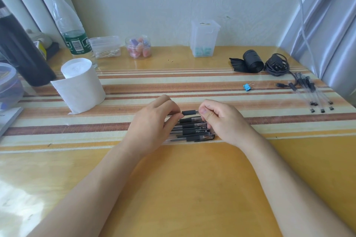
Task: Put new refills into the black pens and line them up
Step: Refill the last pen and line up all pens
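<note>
A person's 2 bare hands meet over a striped mat [173, 90] on a yellow desk [192, 179], sharing 1 black pen [189, 112] held level just above the surface. The left hand [154, 121] pinches the pen's clear barrel between thumb and forefinger; the right hand [221, 119] pinches its tip end, fingers curled in. The black rubber grip shows in the gap between the 2 hands.

Directly beneath the raised pen, and between the wrists, lies a loose bundle of black pens [192, 131], side by side and partly hidden under both palms.

Well apart, at the desk's right edge, a group of refills [312, 92] lies fanned out, near a blue binder clip [247, 86], a coiled black cable [276, 64] and a black roll [252, 61]. A paper roll [81, 84] stands to the left, with a water bottle [71, 29] behind it.
</note>
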